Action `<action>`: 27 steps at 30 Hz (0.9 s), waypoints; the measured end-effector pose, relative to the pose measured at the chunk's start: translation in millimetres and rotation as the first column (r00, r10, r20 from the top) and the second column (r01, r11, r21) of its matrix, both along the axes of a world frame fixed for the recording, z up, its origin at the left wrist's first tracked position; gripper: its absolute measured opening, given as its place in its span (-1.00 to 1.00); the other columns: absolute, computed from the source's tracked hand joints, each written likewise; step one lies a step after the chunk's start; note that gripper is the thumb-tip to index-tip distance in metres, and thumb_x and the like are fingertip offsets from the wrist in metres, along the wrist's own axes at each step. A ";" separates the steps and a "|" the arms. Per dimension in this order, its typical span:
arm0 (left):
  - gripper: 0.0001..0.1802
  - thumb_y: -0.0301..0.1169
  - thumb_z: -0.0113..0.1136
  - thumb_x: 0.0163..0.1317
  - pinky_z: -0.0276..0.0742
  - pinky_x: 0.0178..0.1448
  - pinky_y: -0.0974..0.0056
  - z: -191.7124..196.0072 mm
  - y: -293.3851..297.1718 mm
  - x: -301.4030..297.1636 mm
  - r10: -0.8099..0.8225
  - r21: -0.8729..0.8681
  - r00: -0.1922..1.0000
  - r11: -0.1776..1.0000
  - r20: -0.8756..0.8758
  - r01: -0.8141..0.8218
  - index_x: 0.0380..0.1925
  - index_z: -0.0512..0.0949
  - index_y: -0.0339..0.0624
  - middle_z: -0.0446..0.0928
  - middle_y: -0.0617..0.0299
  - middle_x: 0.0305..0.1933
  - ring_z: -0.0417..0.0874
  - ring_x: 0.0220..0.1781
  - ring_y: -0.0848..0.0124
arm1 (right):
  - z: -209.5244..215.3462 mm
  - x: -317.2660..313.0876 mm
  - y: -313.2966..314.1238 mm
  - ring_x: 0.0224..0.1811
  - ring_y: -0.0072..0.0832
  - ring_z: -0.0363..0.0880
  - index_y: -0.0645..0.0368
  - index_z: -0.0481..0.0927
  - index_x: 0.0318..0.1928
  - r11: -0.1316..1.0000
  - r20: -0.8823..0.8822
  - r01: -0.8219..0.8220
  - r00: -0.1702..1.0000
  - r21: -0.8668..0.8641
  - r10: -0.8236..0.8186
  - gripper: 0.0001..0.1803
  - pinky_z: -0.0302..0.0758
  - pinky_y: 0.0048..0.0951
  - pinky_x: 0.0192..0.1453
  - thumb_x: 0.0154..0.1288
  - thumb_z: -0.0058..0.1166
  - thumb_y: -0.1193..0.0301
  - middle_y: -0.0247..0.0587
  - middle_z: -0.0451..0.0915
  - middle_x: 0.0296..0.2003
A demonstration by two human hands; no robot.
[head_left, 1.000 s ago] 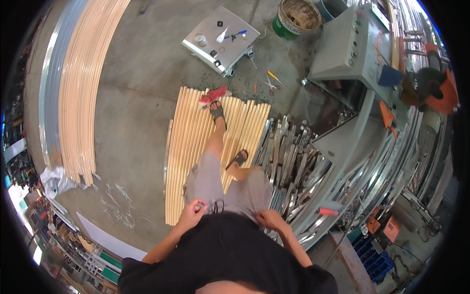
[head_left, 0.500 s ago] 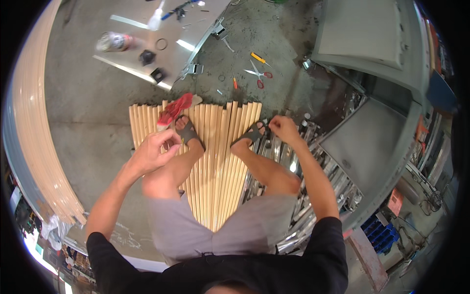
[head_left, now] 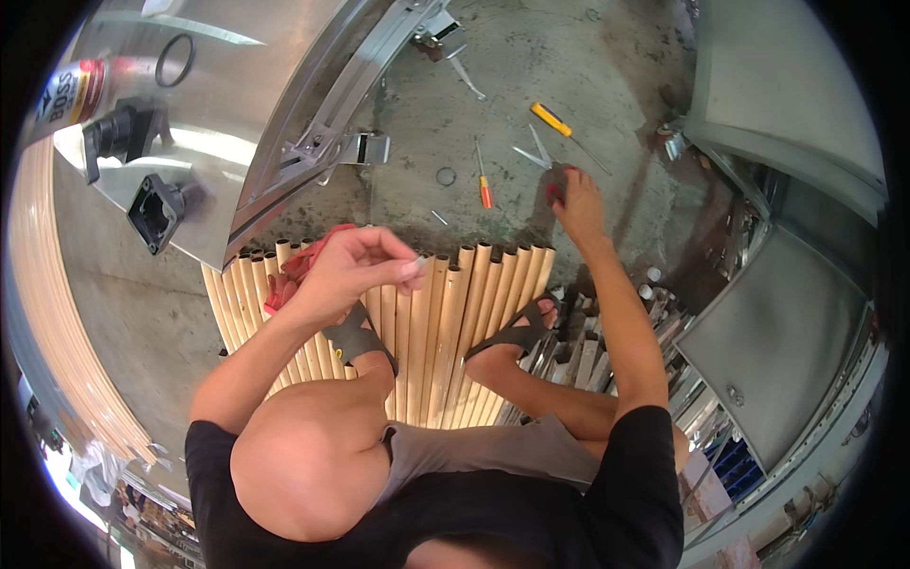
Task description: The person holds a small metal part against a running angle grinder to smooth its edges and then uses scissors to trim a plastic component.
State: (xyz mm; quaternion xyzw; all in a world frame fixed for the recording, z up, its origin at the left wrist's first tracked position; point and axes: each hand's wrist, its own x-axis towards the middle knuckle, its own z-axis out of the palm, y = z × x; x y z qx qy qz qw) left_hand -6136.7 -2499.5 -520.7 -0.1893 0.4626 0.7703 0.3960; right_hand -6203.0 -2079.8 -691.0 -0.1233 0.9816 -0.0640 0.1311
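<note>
My left hand (head_left: 365, 270) hovers over the gold-coloured tubes, thumb and fingertips pinched on a small pale bit too tiny to name. My right hand (head_left: 580, 209) reaches down to the floor, its fingers closed on the red handles of a pair of scissors (head_left: 548, 165). The scissor blades lie spread, pointing away from me; my fingers partly hide the handles. Beyond them is a screwdriver with a yellow handle (head_left: 552, 119). A second screwdriver with a red and yellow handle (head_left: 486, 192) lies to the left. Red cloth or a glove (head_left: 284, 287) rests on the tubes behind my left wrist.
Gold tubes (head_left: 445, 322) lie side by side under my sandalled feet. A metal panel (head_left: 213, 180) at upper left carries a spray can (head_left: 71, 95), a black ring (head_left: 174, 60) and black square fittings (head_left: 156, 213). Grey metal cabinets (head_left: 782, 95) stand right, near metal offcuts (head_left: 588, 365).
My right hand has moved forward from beside my right foot to the scissors and closed on their handles. I lean further forward; my left hand has moved forward and right, still pinched.
</note>
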 end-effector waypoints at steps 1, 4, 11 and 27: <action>-0.79 -0.41 0.40 0.35 0.67 0.02 0.27 -17.0 2.5 2.3 0.033 0.042 0.999 0.999 -0.043 -0.031 -0.16 0.64 -0.35 0.74 0.08 -0.19 0.76 -0.16 0.40 | -2.8 -1.3 -1.0 0.08 0.03 0.58 0.17 0.46 0.13 1.000 0.012 0.027 1.000 -0.014 -0.026 -0.44 0.51 -0.03 0.18 0.11 0.36 0.48 0.05 0.56 0.06; -0.80 -0.43 0.36 0.37 0.68 0.03 0.25 -28.2 15.1 -4.1 0.175 0.111 0.984 0.978 0.033 -0.177 -0.12 0.65 -0.34 0.74 0.05 -0.15 0.77 -0.13 0.36 | -12.2 -3.0 3.1 0.03 0.03 0.61 0.18 0.43 0.18 0.995 0.061 0.091 0.994 0.037 -0.093 -0.42 0.55 -0.03 0.09 0.13 0.32 0.50 0.06 0.57 0.03; -0.81 -0.45 0.33 0.38 0.68 0.05 0.25 -32.2 28.3 -13.3 0.242 0.337 0.966 0.905 0.092 -0.259 -0.09 0.66 -0.32 0.73 0.03 -0.08 0.78 -0.07 0.32 | -10.6 11.4 19.7 -0.23 0.02 0.69 0.16 0.59 0.10 0.991 0.039 0.131 0.991 0.011 -0.131 -0.54 0.61 -0.04 -0.15 0.14 0.30 0.45 0.04 0.68 -0.22; -0.84 -0.43 0.30 0.40 0.65 0.09 0.23 -22.4 28.7 -22.2 0.356 0.454 0.930 0.817 0.089 -0.356 -0.09 0.67 -0.24 0.73 0.11 -0.07 0.75 -0.03 0.35 | 229.1 -7.3 -118.7 -0.32 -0.52 0.70 0.18 0.59 0.05 0.829 0.517 0.361 0.850 -0.427 -0.104 -0.61 0.59 -0.43 -0.17 0.20 0.33 0.55 -0.20 0.76 -0.35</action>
